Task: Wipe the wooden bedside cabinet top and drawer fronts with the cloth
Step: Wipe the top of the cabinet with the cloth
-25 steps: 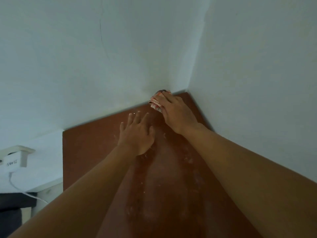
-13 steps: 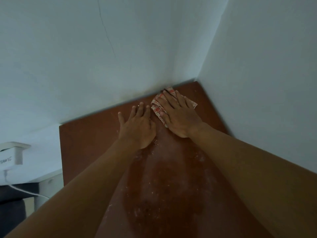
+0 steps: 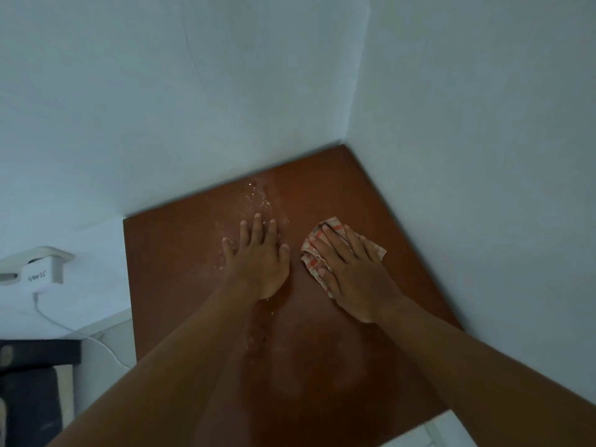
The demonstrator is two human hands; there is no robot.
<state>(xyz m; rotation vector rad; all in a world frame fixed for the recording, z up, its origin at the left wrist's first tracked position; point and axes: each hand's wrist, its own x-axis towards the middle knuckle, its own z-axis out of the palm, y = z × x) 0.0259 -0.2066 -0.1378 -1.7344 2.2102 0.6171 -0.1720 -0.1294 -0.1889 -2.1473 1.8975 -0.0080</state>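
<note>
The reddish-brown wooden cabinet top (image 3: 180,253) fills the room's corner, dusty with pale crumbs near the back edge. My right hand (image 3: 354,279) lies flat, fingers spread, pressing a red-and-white checked cloth (image 3: 311,253) onto the top right of centre. My left hand (image 3: 258,262) rests palm down on the bare wood beside it, fingers apart, holding nothing. The drawer fronts are out of sight below the view.
White walls (image 3: 483,156) meet at the corner right behind the cabinet. A white plug adapter (image 3: 37,275) with a cable (image 3: 64,327) hangs on the left wall. Dark furniture (image 3: 29,382) stands at lower left, and a white edge (image 3: 429,430) shows at lower right.
My right hand has dragged the cloth from the back corner toward me across the top. The left hand stayed flat on the wood. The view tilted down, showing more of the top.
</note>
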